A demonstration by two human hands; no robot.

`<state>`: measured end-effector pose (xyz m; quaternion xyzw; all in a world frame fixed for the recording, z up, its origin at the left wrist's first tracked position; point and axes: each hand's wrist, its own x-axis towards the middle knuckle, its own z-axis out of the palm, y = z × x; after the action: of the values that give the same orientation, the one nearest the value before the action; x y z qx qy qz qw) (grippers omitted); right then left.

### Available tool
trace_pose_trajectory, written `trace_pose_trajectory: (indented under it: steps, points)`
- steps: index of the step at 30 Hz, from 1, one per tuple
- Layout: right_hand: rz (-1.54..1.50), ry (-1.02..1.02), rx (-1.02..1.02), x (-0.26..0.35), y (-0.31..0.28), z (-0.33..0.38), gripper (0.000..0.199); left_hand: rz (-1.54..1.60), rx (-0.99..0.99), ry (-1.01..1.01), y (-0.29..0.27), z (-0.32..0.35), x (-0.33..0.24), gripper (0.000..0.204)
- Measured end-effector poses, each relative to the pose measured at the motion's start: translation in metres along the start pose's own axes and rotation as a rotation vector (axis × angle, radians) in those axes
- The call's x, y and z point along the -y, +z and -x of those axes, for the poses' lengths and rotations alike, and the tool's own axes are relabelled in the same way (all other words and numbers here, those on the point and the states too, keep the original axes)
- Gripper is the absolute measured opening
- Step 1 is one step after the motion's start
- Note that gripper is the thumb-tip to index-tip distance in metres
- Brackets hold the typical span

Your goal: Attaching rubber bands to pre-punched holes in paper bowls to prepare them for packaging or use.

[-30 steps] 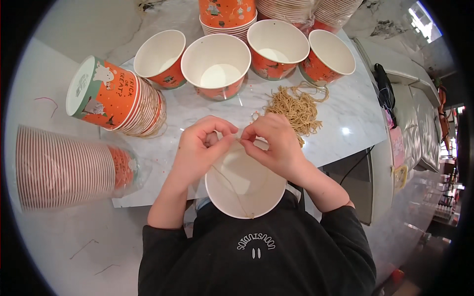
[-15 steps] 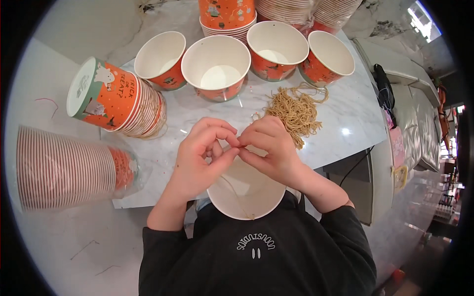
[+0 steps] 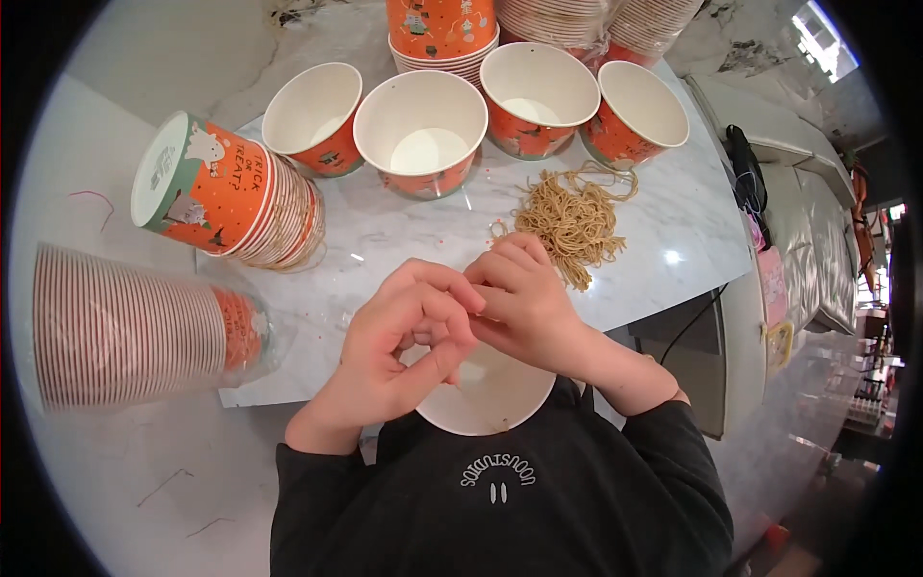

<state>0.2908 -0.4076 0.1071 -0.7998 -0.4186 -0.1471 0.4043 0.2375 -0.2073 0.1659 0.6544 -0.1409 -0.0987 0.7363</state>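
A white-lined paper bucket [image 3: 514, 394] rests against me at the table's near edge, its mouth facing up. Over its far rim my left hand [image 3: 389, 351] is closed, thumb and fingers curled together. A thin tan string [image 3: 460, 383] shows faintly below its fingertips, inside the bucket. My right hand [image 3: 529, 308] meets it at the rim with the fingers pinched; what they hold is hidden. A small knot of string [image 3: 505, 424] sits at the bucket's near rim. Just beyond my right hand lies a loose heap of tan strings [image 3: 574, 219].
Several upright orange buckets [image 3: 420, 120] line the far side of the marble table [image 3: 375, 226]. Strings hang on a sideways stack of buckets [image 3: 226, 192] at the left. Nearer me lies a plastic-wrapped stack [image 3: 144, 327]. More stacks [image 3: 442, 29] stand at the back.
My left hand has come nearer to me and lower over the bucket, with its fingers more curled. The string that stretched across the bucket is now mostly hidden. The bucket has shifted slightly.
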Motion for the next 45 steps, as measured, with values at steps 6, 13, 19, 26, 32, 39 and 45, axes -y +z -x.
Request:
trace_pose_trajectory:
  steps: [6,13,19,26,32,39,45]
  points:
    - [0.125,-0.062,0.038,0.005,0.000,-0.001,0.030,-0.027,0.066,0.013,0.001,0.006,-0.003,0.019]
    - [0.105,0.409,0.326,-0.005,-0.029,-0.002,0.052,0.136,-0.101,0.338,-0.013,0.029,-0.008,0.025]
    - [-0.417,0.696,0.845,-0.032,-0.050,-0.011,0.046,0.045,-0.419,0.574,-0.035,0.043,-0.009,0.030]
    - [-0.616,0.580,0.229,-0.022,0.030,-0.006,0.082,-0.636,-0.629,0.264,-0.051,0.041,-0.047,0.036]
    - [-0.269,0.298,0.009,-0.042,0.121,0.001,0.085,-1.103,-0.463,-0.228,-0.075,0.048,-0.055,0.058]
    - [0.240,0.074,-0.006,-0.047,0.129,-0.012,0.081,-1.242,-0.488,-0.263,-0.076,0.047,-0.050,0.061]
    - [0.268,0.233,-0.111,-0.064,0.068,-0.018,0.027,-1.377,-0.237,-0.050,-0.057,0.026,-0.019,0.063]
